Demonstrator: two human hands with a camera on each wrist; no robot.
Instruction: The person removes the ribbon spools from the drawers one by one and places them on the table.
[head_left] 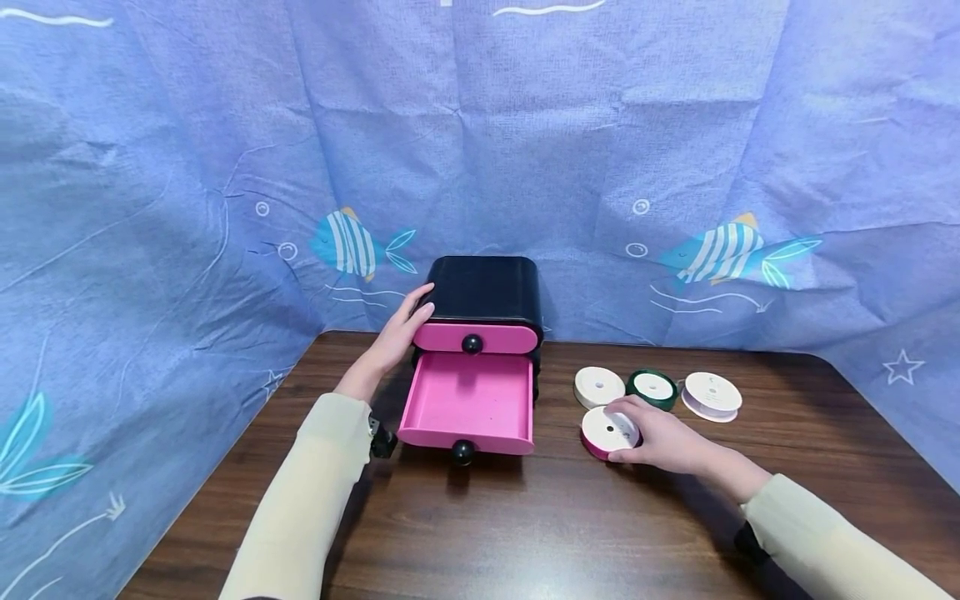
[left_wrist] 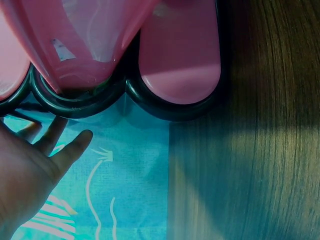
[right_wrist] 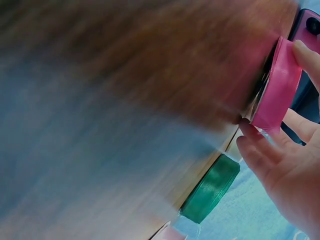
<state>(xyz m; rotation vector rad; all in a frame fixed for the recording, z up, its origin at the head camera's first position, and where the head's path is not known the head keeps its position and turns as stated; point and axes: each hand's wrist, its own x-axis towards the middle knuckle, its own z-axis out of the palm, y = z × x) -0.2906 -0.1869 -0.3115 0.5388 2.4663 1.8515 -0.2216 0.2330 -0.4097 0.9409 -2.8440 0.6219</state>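
Observation:
A small black cabinet (head_left: 483, 287) with pink drawers stands at the back of the table, its middle drawer (head_left: 472, 396) pulled out with a bare pink floor. My left hand (head_left: 393, 340) rests against the cabinet's left side near the top, fingers fairly straight. In the right wrist view, a spool of pink ribbon (right_wrist: 280, 85) sits between the thumb and fingers of my right hand (right_wrist: 295, 160). The head view shows that spool's white face from above, with the right hand gripping its right edge.
Behind the pink spool stand a cream ribbon spool (head_left: 598, 387), a green ribbon spool (head_left: 651, 389) and a white ribbon spool (head_left: 711, 396). A blue fish-print cloth (head_left: 525, 167) hangs behind the brown wooden table (head_left: 570, 533). The open drawer juts toward the front.

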